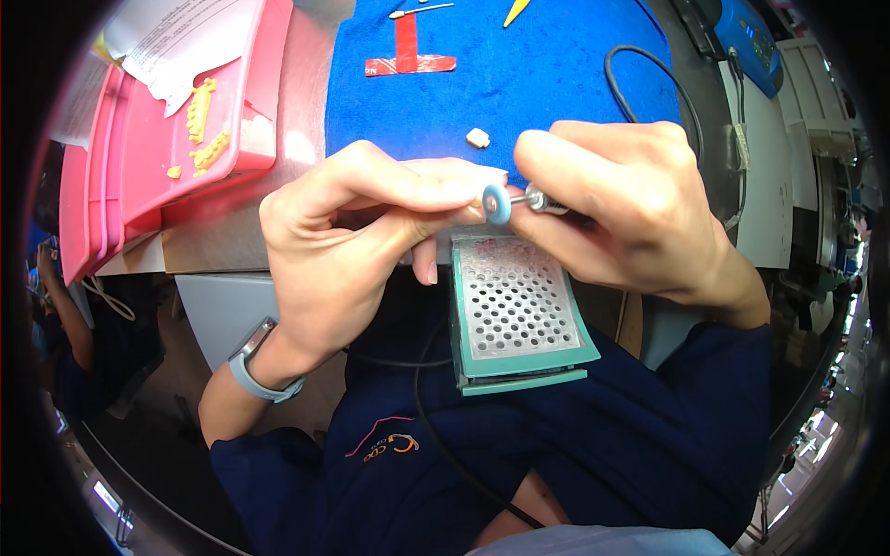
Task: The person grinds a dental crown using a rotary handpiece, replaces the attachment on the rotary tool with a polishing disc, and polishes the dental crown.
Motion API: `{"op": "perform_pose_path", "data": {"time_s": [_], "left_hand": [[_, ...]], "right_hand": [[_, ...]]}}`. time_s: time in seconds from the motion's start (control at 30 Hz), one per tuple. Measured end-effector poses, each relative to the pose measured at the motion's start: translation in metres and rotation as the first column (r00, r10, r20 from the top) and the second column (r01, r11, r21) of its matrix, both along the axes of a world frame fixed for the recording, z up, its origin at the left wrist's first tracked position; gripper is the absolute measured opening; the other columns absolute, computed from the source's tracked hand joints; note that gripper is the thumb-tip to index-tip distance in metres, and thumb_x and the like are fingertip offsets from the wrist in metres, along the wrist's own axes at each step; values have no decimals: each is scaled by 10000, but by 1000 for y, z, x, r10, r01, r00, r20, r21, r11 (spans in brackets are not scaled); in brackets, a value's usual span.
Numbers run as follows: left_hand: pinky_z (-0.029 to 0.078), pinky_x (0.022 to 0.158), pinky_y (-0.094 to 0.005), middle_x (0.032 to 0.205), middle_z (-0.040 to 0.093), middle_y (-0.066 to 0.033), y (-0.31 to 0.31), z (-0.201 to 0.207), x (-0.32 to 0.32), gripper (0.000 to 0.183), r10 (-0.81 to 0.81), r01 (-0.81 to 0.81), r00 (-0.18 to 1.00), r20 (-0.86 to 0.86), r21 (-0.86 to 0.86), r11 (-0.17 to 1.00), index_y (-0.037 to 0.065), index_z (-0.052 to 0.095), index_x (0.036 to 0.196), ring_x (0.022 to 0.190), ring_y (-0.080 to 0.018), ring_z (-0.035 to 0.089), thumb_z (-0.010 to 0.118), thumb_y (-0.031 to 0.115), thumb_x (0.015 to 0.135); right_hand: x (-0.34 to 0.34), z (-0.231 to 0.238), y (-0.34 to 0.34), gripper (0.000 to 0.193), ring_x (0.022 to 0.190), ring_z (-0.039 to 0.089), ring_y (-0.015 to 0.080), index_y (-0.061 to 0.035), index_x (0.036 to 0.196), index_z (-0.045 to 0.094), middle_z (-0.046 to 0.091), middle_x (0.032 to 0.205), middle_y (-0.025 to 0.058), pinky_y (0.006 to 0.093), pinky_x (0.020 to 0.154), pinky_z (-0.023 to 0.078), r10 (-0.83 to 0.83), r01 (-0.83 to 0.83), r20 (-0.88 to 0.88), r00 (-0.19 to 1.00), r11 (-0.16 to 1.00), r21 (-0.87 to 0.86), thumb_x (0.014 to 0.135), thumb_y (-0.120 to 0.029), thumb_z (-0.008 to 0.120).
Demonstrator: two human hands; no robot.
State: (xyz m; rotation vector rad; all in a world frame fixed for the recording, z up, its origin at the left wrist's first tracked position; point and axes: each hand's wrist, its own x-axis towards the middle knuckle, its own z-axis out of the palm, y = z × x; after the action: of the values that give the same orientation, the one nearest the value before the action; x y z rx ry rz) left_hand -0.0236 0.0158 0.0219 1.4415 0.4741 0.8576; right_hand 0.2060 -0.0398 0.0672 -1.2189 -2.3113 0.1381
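Note:
My right hand [640, 199] is closed around a slim rotary handpiece [549, 202], most of its body hidden by the fingers. On the handpiece's metal shank sits a light-blue polishing disc [499, 205]. Its rim meets the fingertips of my left hand [362, 208], which are pinched together. Whatever those fingers hold is too small and covered to make out. Just beyond the hands, a small cream tooth-shaped piece [477, 138] lies on the blue towel [547, 74]. Below the hands is a green-framed metal plate full of round holes [524, 315].
At left stands a pink tray [260, 83] with yellow-orange molded pieces [199, 111] and a printed sheet [185, 42]. Red tape [408, 63] and a thin bur [422, 11] lie on the towel. A black cable [649, 57] curves right, near a blue control unit [749, 46].

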Motion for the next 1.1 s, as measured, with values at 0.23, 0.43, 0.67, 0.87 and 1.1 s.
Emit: {"op": "perform_pose_path", "data": {"time_s": [0.23, 0.43, 0.67, 0.87, 1.1], "left_hand": [[514, 475, -219, 1083, 737, -260, 0, 1, 0, 132, 2, -2, 1000, -5, -4, 1000, 11, 589, 960, 588, -154, 669, 599, -121, 960], [508, 478, -217, 1079, 738, -258, 1, -1, 0, 124, -12, 13, 1000, 12, -22, 1000, 15, 595, 965, 584, -142, 656, 600, -109, 968], [458, 470, -208, 1074, 741, -254, 0, 1, 0, 116, -5, 5, 1000, -3, -7, 1000, 13, 598, 968, 574, -133, 648, 605, -102, 970], [453, 469, -205, 1072, 742, -253, 1, 2, 1, 117, -4, 4, 1000, 2, -16, 1000, 15, 602, 964, 570, -133, 647, 605, -102, 968], [462, 461, -209, 1071, 739, -262, -1, 3, 3, 118, 5, -5, 1000, -7, -25, 1000, 15, 602, 960, 571, -138, 650, 612, -102, 966]], "right_hand": [[0, 1, 0, 237, 471, 514, 212, -27, 836, 605, 480, 600, 49, 359, 431, 377, 9, -9, 19, 1000, 1000, -7, 729, -53, 815], [0, -1, 1, 238, 471, 507, 209, -19, 845, 614, 481, 604, 49, 350, 428, 375, 1, -1, -7, 1000, 1000, 7, 731, -54, 820], [-1, 0, -2, 238, 478, 513, 207, -36, 818, 590, 469, 603, 44, 362, 435, 372, 1, -1, 23, 1000, 1000, -3, 734, -58, 812], [0, 1, -1, 240, 490, 533, 218, -16, 857, 611, 495, 620, 60, 349, 441, 385, 13, -12, 26, 1000, 1000, -29, 724, -41, 809], [1, 1, -1, 235, 487, 526, 216, -27, 833, 616, 495, 619, 55, 347, 439, 384, -12, 12, 12, 1000, 1000, -17, 714, -56, 817]]}}
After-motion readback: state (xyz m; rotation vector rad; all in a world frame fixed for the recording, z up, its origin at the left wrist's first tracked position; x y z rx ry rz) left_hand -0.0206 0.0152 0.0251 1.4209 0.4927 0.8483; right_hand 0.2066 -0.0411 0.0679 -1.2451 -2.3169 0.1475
